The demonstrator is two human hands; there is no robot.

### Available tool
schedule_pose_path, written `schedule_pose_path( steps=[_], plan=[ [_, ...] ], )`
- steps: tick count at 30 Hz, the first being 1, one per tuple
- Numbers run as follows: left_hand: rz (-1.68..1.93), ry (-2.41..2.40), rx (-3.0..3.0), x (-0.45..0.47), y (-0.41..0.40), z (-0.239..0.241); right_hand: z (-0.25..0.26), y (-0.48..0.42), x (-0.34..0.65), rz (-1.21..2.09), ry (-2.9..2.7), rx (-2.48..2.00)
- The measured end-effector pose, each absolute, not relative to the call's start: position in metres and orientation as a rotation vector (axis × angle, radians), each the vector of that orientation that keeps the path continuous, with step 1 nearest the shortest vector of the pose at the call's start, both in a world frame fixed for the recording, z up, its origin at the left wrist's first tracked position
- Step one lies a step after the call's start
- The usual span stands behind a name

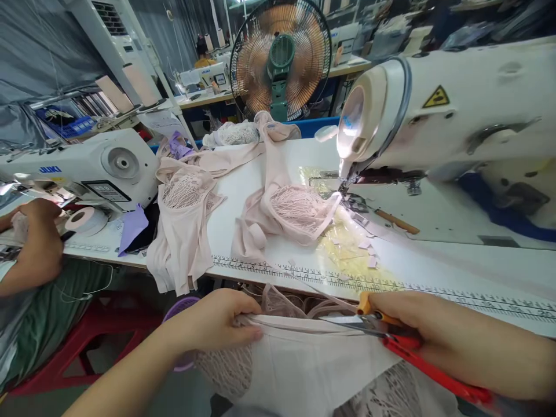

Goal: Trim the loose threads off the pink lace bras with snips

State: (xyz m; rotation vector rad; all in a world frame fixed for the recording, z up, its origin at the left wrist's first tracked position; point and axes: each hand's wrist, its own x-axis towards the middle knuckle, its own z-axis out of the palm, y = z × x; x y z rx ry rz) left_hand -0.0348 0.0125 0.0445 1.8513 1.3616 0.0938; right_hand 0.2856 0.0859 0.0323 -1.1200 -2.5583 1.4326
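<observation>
The left hand (217, 321) pinches the top edge of a pale cloth (299, 365), just below the front edge of the table (434, 266). The right hand (438, 336) is closed around red scissors (408, 347), whose blades lie on the same edge. A sewing machine (456, 116) stands on the table, behind.

left hand (215, 321) pinching, right hand (428, 330) clenched, forearms low

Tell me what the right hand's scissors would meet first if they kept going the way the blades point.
The right hand holds red scissors whose blades point left along the pale fabric's top edge. Going straight on, they would likely meet the left hand pinching that edge, though depth is hard to judge.
</observation>
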Motion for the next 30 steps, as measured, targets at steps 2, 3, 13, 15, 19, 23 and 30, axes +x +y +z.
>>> schedule_pose_path(
  steps=[2,3,13,15,19,23,30],
  plan=[
    [0.077,1.376,1.862,-0.042,0.007,0.035,0.033,0.087,0.285,1.436,-2.624,-1.152],
    [0.067,1.385,1.86,-0.045,0.004,0.031,0.035,0.087,0.283,1.44,-2.647,-1.169],
    [0.185,1.137,2.115,0.006,-0.007,0.047,0.066,0.078,0.252,1.642,-2.59,-0.92],
    [0.326,1.058,2.138,0.027,-0.003,0.054,0.074,0.076,0.247,1.617,-2.588,-0.844],
    [0.445,1.097,2.123,0.049,0.005,0.056,0.086,0.076,0.241,1.441,-2.649,-0.811],
    [0.514,1.056,1.984,0.044,0.004,0.05,0.086,0.083,0.241,1.393,-2.694,-0.801],
    [0.622,0.809,1.491,0.022,-0.002,0.049,0.076,0.109,0.243,1.416,-2.766,-0.634]
  ],
)
